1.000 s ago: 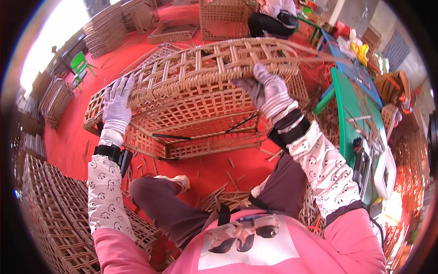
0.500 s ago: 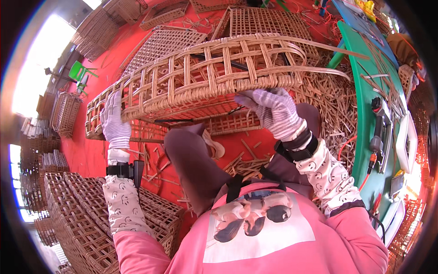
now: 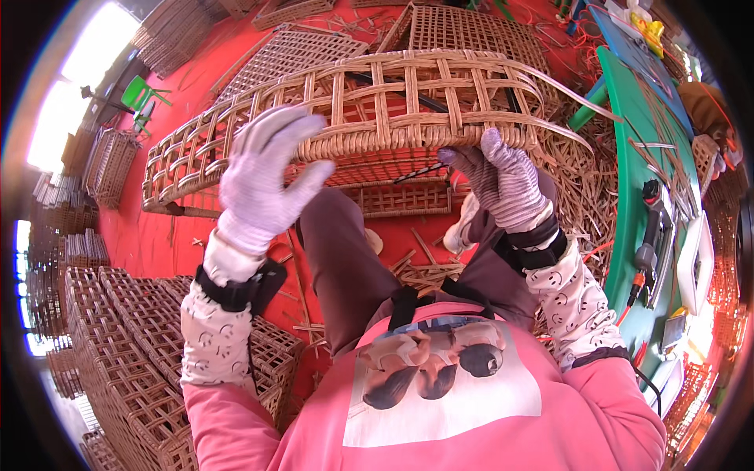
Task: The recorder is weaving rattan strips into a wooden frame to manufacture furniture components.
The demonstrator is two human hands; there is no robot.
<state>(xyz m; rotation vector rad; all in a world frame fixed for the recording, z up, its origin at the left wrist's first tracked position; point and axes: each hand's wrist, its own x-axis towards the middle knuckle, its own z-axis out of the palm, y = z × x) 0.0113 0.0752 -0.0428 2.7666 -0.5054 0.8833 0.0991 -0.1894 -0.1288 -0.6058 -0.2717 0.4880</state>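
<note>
A large woven rattan basket frame stretches across in front of me, with an open lattice side and a tightly wrapped lower edge. My left hand, in a pale striped glove, is raised in front of its left part. Its fingers are spread with nothing in them. At the right end of the wrapped edge, my right hand has its gloved fingers bent around the underside and the thumb up against it; the fingertips are partly hidden. Loose rattan strand ends stick out rightward from the basket's right end.
Finished-looking lattice panels are stacked at my lower left; others lie beyond the basket. Cut rattan scraps cover the red floor at right. A green table there carries a power tool. A green chair stands far left.
My left hand has let go of the basket's left part and swung right and nearer, fingers opening. My right hand has shifted slightly right along the edge, and the basket has moved a little.
</note>
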